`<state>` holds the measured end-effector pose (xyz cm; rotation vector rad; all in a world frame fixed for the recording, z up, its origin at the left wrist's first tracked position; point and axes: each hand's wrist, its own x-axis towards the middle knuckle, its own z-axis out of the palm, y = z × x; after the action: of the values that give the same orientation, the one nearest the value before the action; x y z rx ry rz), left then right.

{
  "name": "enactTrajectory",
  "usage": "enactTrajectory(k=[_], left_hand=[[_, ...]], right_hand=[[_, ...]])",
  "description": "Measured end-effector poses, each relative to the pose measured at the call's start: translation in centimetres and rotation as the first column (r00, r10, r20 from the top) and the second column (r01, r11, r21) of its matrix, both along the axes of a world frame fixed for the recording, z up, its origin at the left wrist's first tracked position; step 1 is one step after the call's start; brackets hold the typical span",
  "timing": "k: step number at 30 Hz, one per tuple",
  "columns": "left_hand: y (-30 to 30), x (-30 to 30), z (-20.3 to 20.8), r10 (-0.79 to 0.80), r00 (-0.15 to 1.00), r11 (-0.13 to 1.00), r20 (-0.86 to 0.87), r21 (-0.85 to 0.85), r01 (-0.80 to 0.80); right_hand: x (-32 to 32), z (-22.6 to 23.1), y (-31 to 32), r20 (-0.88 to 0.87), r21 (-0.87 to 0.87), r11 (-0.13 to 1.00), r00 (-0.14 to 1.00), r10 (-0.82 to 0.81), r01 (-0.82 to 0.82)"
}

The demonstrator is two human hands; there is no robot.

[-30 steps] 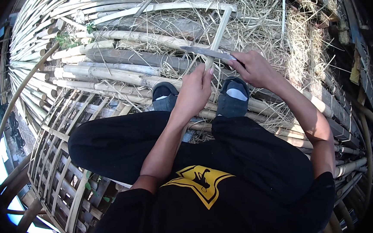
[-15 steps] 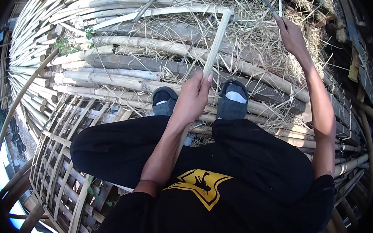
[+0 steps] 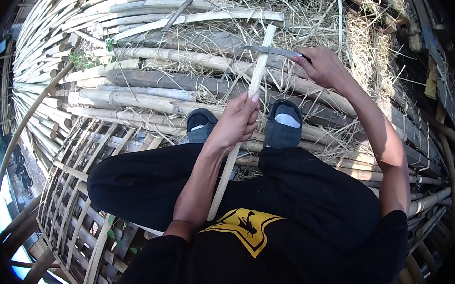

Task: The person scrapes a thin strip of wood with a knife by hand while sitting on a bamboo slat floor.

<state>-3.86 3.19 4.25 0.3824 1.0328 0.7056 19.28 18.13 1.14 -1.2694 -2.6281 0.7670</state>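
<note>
Wrapped round the middle of a pale bamboo strip, my left hand holds it at a slant. The strip's lower end reaches back to my lap, its upper end points away from me. My right hand is closed on the handle of a knife, most of the handle hidden in the fist. The blade points left and lies across the strip, a little below its upper end. Just beyond that end, a longer split bamboo piece lies over the poles.
Bamboo poles cover the ground ahead, with dry shavings heaped over them. A woven bamboo lattice stands at my left. My sandalled feet rest close below the strip. Wooden beams line the right side.
My right hand has swung in from the far right, bringing the knife blade onto the strip. A long thin sliver near that hand is now apart from it. The left hand has barely moved.
</note>
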Motion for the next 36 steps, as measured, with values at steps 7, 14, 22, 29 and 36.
enactTrajectory(k=[7,14,22,29,36], left_hand=[[-0.3,-0.4,0.9,-0.010,0.997,1.000,0.082,-0.009,0.011],[0.5,-0.2,0.1,0.046,0.997,0.999,-0.056,0.002,-0.046],[0.4,0.6,-0.8,-0.001,0.953,0.989,-0.304,0.140,0.046],[0.5,1.3,-3.0,0.084,0.872,0.898,-0.483,0.415,0.143],[-1.5,1.8,-0.1,0.087,0.922,0.916,-0.376,0.394,0.074]], right_hand=[[7.5,-3.1,7.4,0.216,0.035,0.880,0.857,-0.469,0.473],[5.5,0.6,4.1,-0.064,-0.046,0.885,0.883,-0.466,0.464],[-3.8,1.1,-6.1,-0.122,-0.319,0.944,0.991,0.053,-0.089],[-3.2,1.1,-6.4,-0.037,-0.275,0.956,0.994,0.100,-0.106],[7.3,-1.0,3.3,0.284,-0.045,0.885,0.855,-0.433,0.463]])
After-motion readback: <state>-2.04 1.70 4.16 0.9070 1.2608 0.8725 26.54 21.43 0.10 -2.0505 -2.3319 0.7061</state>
